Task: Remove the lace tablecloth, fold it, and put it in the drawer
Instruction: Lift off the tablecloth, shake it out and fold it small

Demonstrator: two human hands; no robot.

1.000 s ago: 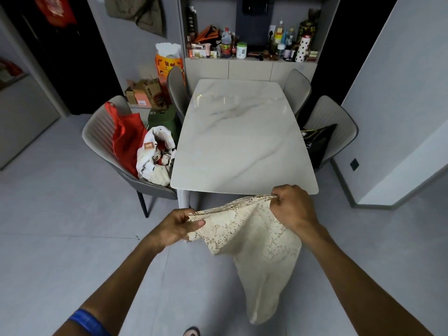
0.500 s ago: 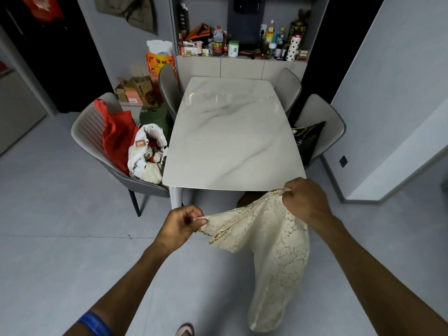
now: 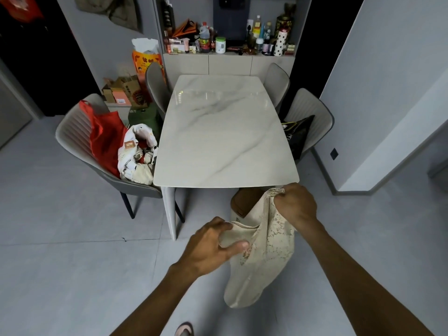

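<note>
One head-worn wide-angle view looks forward and steeply down from standing height, near the marble table (image 3: 225,132) end; forearms reach in from the bottom, floor (image 3: 60,251) around.

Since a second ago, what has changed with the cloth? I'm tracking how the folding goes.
The left hand has moved right and taken a fuller grip of the lace tablecloth, closing toward the right hand, which has kept its pinch on the top edge. The cloth now hangs bunched and narrower. The table stays bare and the chairs are unmoved.
</note>
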